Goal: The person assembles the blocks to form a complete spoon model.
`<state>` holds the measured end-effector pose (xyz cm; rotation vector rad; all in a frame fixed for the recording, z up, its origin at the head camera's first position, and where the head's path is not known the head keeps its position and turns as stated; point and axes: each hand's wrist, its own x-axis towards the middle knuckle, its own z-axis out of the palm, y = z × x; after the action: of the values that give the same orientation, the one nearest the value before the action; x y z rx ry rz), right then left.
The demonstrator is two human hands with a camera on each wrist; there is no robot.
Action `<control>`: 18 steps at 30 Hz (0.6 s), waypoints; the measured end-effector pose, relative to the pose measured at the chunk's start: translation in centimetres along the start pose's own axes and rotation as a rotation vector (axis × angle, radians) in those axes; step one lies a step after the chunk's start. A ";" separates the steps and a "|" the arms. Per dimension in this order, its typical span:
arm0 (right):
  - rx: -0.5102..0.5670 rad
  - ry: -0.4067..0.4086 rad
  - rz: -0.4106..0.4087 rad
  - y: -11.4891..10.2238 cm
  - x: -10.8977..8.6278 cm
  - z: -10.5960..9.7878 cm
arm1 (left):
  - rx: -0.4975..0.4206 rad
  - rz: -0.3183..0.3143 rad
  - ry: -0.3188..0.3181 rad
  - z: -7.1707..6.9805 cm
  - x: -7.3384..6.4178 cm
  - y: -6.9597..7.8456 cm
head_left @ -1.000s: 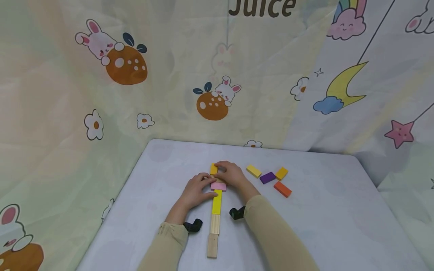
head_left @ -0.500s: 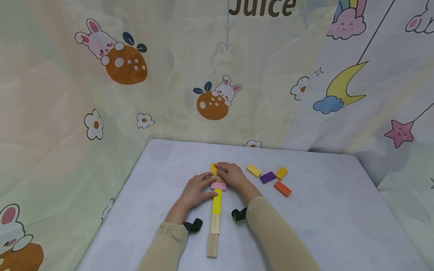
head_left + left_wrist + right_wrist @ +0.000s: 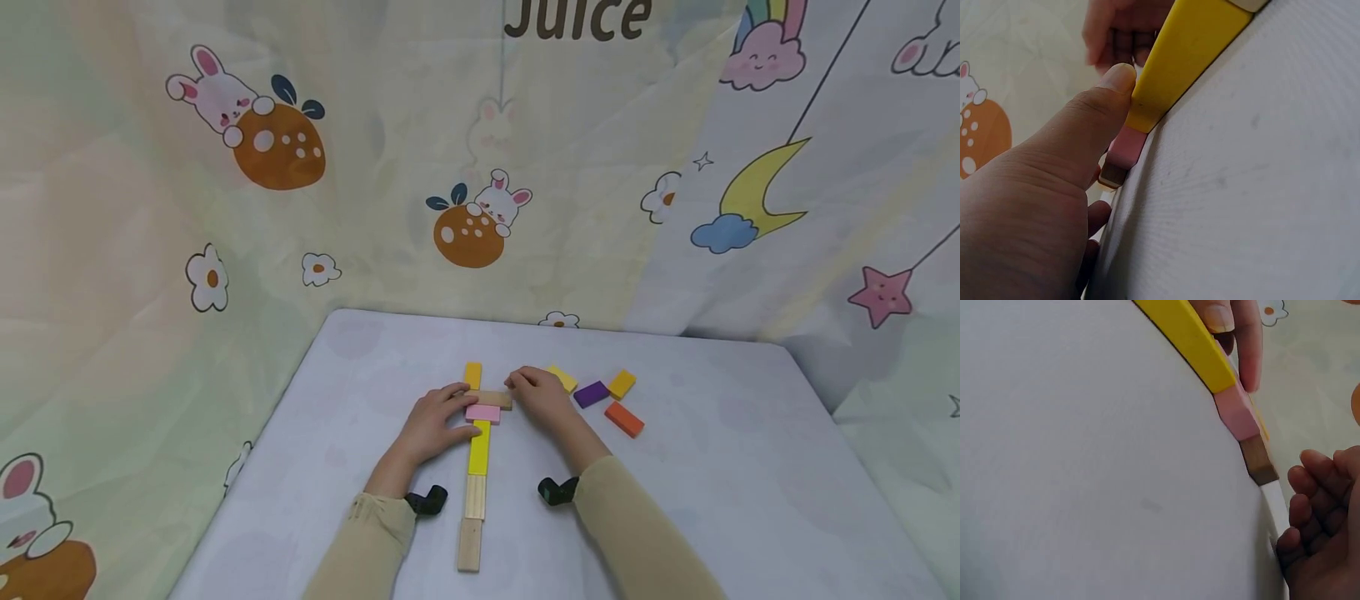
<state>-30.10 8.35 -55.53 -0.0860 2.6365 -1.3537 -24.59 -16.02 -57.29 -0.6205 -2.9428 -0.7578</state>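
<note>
Left hand (image 3: 429, 423): fingers extended, thumb touching the long yellow block (image 3: 480, 452), fingertips over the crosswise wooden block's (image 3: 495, 401) left end. Right hand (image 3: 543, 397): loosely curled, nothing visible in its grasp, apart from the row. Pink block (image 3: 483, 414) lies between those two blocks. Advised: light left-hand pressure while squaring the jutting wooden piece. Purple block (image 3: 592, 394) lies farther right.

Coloured and plain blocks (image 3: 479, 447) on a pale table (image 3: 720, 467)
</note>
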 end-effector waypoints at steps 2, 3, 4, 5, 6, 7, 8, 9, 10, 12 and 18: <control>0.026 0.027 -0.002 0.7 -0.6 -0.7 | -0.001 -0.009 -0.007 0.2 0.0 -0.1; 0.032 0.044 -0.008 1.1 -0.9 -1.1 | 0.000 -0.012 -0.008 0.2 0.0 -0.1; 0.040 0.058 -0.005 1.4 -1.2 -1.5 | -0.001 -0.016 -0.009 0.3 0.0 -0.1; 0.051 0.071 -0.002 1.8 -1.5 -1.9 | -0.002 -0.023 -0.014 0.3 -0.1 -0.1; 0.065 0.085 0.001 2.1 -1.8 -2.3 | -0.001 -0.022 -0.013 0.3 -0.1 -0.1; 0.074 0.094 0.010 2.4 -2.1 -2.7 | 0.000 -0.023 -0.014 0.3 -0.1 -0.1; 0.078 0.099 0.020 2.7 -2.4 -3.2 | -0.001 -0.021 -0.012 0.3 -0.1 -0.1; 0.083 0.104 0.028 2.9 -2.7 -3.6 | -0.003 -0.018 -0.009 0.3 -0.1 -0.1; 0.090 0.105 0.047 3.2 -2.9 -4.0 | -0.006 -0.016 -0.008 0.3 0.0 -0.1; 0.103 0.112 0.069 3.7 -3.2 -4.7 | -0.007 -0.003 0.001 0.3 0.0 0.0; 0.093 0.195 0.083 5.2 -3.6 -6.5 | 0.003 -0.003 0.002 0.3 0.0 -0.1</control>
<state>-27.58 17.06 -55.60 0.1750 2.6915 -1.5253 -24.63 -15.94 -57.58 -0.6149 -2.9429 -0.7535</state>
